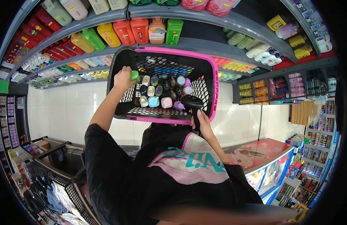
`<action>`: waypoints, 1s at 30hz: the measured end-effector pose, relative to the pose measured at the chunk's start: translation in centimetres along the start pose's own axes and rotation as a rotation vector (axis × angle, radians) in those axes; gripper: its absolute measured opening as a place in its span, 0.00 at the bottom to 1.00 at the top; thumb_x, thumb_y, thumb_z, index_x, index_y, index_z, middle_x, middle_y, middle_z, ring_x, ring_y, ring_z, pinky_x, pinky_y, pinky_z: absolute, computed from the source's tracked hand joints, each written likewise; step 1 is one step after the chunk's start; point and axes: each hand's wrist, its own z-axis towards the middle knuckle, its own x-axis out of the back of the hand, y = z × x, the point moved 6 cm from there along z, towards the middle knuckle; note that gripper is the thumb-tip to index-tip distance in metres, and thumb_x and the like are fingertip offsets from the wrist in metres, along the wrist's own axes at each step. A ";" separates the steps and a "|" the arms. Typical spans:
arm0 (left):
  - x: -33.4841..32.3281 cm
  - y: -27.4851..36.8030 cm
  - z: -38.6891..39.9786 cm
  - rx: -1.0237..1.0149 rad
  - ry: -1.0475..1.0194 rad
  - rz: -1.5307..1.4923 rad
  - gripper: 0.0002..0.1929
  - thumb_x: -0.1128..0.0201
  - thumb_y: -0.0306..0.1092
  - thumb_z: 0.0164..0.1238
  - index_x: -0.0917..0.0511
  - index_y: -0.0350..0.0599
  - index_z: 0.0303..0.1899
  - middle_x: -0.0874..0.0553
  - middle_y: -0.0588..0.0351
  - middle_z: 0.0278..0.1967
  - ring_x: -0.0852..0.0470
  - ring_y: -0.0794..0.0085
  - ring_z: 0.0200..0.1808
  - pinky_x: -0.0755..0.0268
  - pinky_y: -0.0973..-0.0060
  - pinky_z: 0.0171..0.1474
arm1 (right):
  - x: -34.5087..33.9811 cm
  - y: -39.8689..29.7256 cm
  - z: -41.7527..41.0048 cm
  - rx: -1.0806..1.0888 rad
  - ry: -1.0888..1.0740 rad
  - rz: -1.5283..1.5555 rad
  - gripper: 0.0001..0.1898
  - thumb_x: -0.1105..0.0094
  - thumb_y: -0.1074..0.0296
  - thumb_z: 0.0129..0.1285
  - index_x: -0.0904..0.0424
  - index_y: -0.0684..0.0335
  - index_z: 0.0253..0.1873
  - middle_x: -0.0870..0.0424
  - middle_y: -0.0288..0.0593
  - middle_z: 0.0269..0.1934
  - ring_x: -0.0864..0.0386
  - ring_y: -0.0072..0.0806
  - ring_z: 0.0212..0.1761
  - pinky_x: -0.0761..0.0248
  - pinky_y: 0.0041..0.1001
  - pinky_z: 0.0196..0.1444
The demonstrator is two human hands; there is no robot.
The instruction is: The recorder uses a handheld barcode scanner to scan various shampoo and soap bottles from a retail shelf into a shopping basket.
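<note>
In front of me is a black mesh basket (168,57) with a pink rim; what holds it up is hidden. Several bottles stand upright inside, among them a light blue pump bottle (153,101), a pale pink one (166,102) and a purple-capped one (178,105). My left hand (123,79) grips a green bottle (135,75) inside the basket's left end, beside the other bottles. Around the handle of a black handheld barcode scanner (192,101) my right hand (202,122) is closed. The scanner's head hangs over the basket's near right corner, above the bottles.
A store shelf (106,52) crosses the far side, lined with red, yellow and green bottles (175,32). Bottle packs fill a low rack (275,87) at right. A chest freezer (258,154) stands behind on the right, and a black bin (60,157) on the left.
</note>
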 end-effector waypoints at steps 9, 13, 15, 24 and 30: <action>-12.3 -3.6 3.7 0.455 -0.192 0.045 0.43 0.19 0.51 0.45 0.31 0.38 0.60 0.21 0.46 0.57 0.14 0.58 0.53 0.17 0.64 0.51 | 2.4 1.0 -1.3 -0.045 0.113 0.016 0.25 0.59 0.46 0.80 0.27 0.67 0.55 0.24 0.39 0.26 0.26 0.23 0.24 0.31 0.21 0.29; -15.9 -5.7 3.3 0.731 -0.212 -0.124 0.43 0.18 0.52 0.44 0.30 0.36 0.59 0.20 0.43 0.57 0.12 0.57 0.50 0.17 0.63 0.50 | 3.8 2.4 -2.5 -0.110 0.193 -0.020 0.28 0.61 0.43 0.79 0.26 0.67 0.59 0.24 0.38 0.26 0.28 0.23 0.24 0.34 0.22 0.30; -16.9 -5.3 3.3 0.742 -0.139 -0.099 0.41 0.19 0.51 0.46 0.29 0.37 0.58 0.18 0.43 0.54 0.12 0.56 0.50 0.17 0.63 0.50 | 4.3 2.7 -2.9 -0.144 0.239 -0.031 0.28 0.60 0.43 0.79 0.25 0.66 0.59 0.23 0.37 0.26 0.27 0.22 0.25 0.35 0.21 0.30; -23.6 -6.1 4.6 0.643 -0.295 -0.193 0.22 0.27 0.41 0.58 0.22 0.44 0.52 0.16 0.43 0.53 0.15 0.53 0.55 0.19 0.60 0.54 | 5.1 3.8 -2.9 -0.188 0.285 0.003 0.26 0.58 0.43 0.78 0.23 0.61 0.58 0.24 0.35 0.26 0.28 0.19 0.27 0.35 0.21 0.33; -17.6 -1.8 5.5 0.489 -0.147 -0.159 0.24 0.27 0.38 0.56 0.23 0.43 0.53 0.17 0.46 0.53 0.16 0.52 0.53 0.21 0.60 0.54 | 5.2 3.9 -2.1 -0.181 0.277 0.011 0.26 0.58 0.44 0.79 0.23 0.62 0.59 0.24 0.34 0.26 0.27 0.19 0.28 0.34 0.21 0.33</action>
